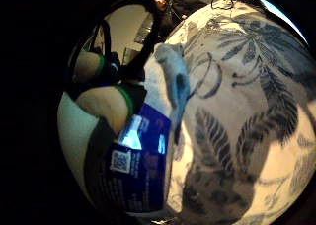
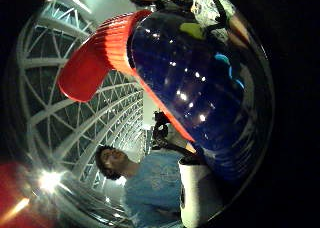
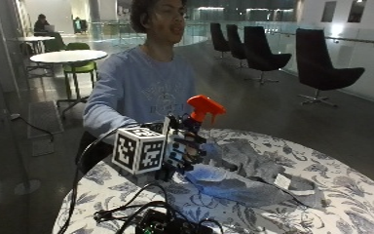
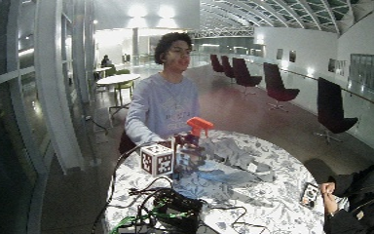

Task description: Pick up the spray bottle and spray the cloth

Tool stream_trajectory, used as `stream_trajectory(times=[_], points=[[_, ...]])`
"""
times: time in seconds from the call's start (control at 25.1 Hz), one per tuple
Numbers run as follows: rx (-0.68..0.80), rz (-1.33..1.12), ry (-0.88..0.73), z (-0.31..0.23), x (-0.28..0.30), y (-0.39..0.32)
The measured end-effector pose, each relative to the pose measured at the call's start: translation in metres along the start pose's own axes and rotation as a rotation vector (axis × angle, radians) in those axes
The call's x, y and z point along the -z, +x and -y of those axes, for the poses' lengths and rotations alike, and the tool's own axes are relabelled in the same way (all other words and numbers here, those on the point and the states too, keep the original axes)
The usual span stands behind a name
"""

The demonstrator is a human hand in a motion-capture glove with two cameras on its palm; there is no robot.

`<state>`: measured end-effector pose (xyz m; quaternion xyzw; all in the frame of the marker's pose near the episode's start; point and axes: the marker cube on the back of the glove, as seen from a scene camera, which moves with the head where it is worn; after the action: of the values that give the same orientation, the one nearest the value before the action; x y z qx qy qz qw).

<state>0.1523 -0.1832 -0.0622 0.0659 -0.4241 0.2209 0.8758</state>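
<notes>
A person in a light blue sweatshirt is sitting at a round bench covered in a white leaf-print cloth. The gloved right hand is holding the spray bottle upright, raised off the bench. The fingers are curling round the bottle's body; the little finger side palm view is showing two of them pressing against the white and blue label. The bottle's orange-red trigger head is standing above the hand, its nozzle pointing away from the person's chest and out over the bench. In the thumb side palm view the ribbed red collar and dark blue shoulder of the bottle are filling the picture close to the palm.

The grey cloth is lying crumpled on the bench, just beside the bottle on the side the nozzle is facing, spreading from below the hand toward the bench's far edge. In the little finger side palm view a fold of it is showing beside the bottle, over the leaf print. Whether the bottle's base is touching the cloth cannot be told.

Near the bottle, on the bench edge farthest from the person, a dark box with cables is sitting. The wide outside view is showing a phone lying well apart from the bottle, beyond the cloth.
</notes>
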Motion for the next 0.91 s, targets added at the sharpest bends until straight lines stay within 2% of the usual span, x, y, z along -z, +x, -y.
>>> stream_trajectory(times=[0.4, 0.91], points=[[-0.268, -0.021, -0.172, -0.035, -0.032, -0.027], [-0.369, -0.081, -0.201, -0.039, -0.046, -0.032]])
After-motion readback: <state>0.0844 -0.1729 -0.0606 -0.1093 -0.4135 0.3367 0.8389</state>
